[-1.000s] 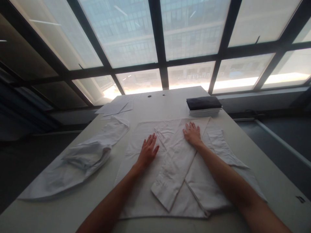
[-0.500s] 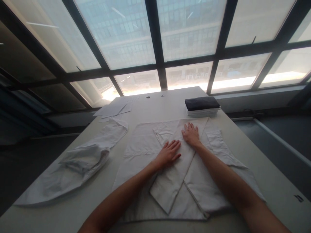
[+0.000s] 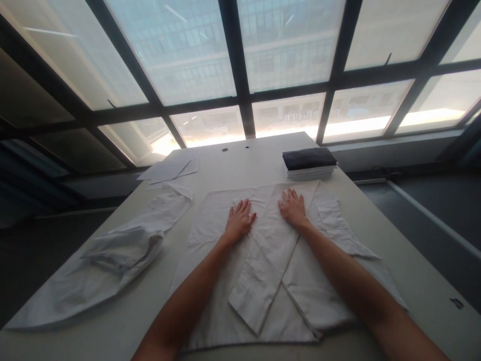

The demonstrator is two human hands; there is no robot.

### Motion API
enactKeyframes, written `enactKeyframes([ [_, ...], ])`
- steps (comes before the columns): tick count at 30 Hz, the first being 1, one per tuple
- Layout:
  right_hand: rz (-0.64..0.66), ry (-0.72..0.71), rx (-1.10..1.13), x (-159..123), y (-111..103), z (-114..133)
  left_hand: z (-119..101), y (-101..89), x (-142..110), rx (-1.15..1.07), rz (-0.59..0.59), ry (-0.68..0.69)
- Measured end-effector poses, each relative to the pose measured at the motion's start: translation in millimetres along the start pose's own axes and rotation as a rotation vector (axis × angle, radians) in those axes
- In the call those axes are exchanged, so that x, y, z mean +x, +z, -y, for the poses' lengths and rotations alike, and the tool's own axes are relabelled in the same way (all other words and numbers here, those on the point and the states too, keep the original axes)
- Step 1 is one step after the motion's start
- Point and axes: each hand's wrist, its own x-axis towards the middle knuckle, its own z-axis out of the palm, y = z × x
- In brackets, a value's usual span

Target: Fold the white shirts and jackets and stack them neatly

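Observation:
A white garment (image 3: 263, 260) lies spread on the table in front of me, with a sleeve-like strip folded diagonally over its middle. My left hand (image 3: 239, 220) rests flat on the cloth left of that strip, fingers spread. Farther right, my right hand (image 3: 293, 206) lies palm down on the upper part of the strip, its fingers also stretched out. Neither hand grips the fabric. Small creases run through the cloth between the two hands and along its right side.
Another white cloth (image 3: 124, 255) lies rumpled at the left. White paper sheets (image 3: 171, 169) rest at the far left of the white table (image 3: 233, 168). A stack of folded cloths with a dark one (image 3: 310, 158) on top stands at the back right. Windows rise beyond the table.
My left hand has slid up and to the left across the garment, away from the diagonal strip. My right hand stays at about the same place on the cloth.

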Motion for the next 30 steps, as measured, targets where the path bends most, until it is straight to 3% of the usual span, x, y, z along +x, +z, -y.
enactKeyframes([
  [6,0.016,-0.003,0.019,0.6,-3.2,0.7,-2.8,-1.5,-2.5,-0.036,-0.077,-0.006],
  [10,0.093,-0.268,0.071,-4.2,-5.7,9.9,-2.4,-0.3,-3.0,-0.063,-0.027,0.179],
  [13,0.148,-0.403,0.07,-9.4,-3.8,20.8,-2.2,1.6,-2.8,-0.065,-0.001,0.21],
  [17,0.126,-0.209,0.029,-10.1,0.1,26.3,-2.1,2.9,-2.1,-0.066,-0.006,0.2],
  [21,0.078,-0.061,-0.008,-4.7,-0.3,16.0,-1.9,2.9,-1.4,-0.062,0.004,0.197],
  [30,-0.003,0.088,-0.017,3.6,-0.2,-6.7,-0.5,2.0,-1.9,-0.066,0.004,0.199],
])
